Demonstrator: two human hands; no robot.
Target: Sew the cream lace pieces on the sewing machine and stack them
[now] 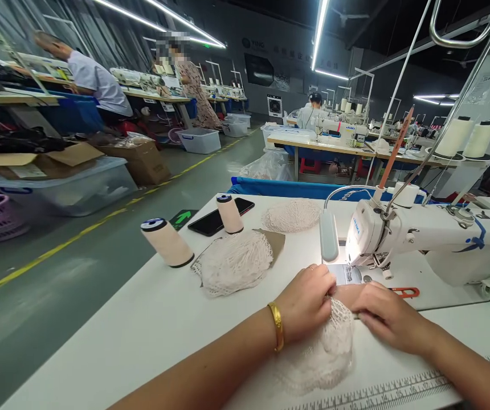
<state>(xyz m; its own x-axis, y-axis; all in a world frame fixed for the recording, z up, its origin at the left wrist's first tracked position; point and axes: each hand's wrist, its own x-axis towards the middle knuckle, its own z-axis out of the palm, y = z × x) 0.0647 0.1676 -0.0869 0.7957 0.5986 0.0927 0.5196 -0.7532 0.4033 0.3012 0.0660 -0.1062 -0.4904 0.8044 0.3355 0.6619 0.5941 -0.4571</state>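
Note:
A cream lace piece (326,353) hangs over the table's front, its upper edge gathered at a smooth beige fabric piece (345,294). My left hand (307,299) is closed on the lace, its fingertips close to the needle plate. On the other side, my right hand (392,313) pinches the beige fabric; its thumb tip is partly hidden beneath. Just beyond both hands is the lit needle area of a white sewing machine (362,233). An orange thread snipper (407,292) lies behind my right hand.
Left on the white table (142,341) are a lace stack (236,265), two thread cones (166,242) and a black phone (202,223). Another lace pile (292,214) lies farther back. A ruler strip (382,394) runs along the front. Co-workers sit and stand beyond.

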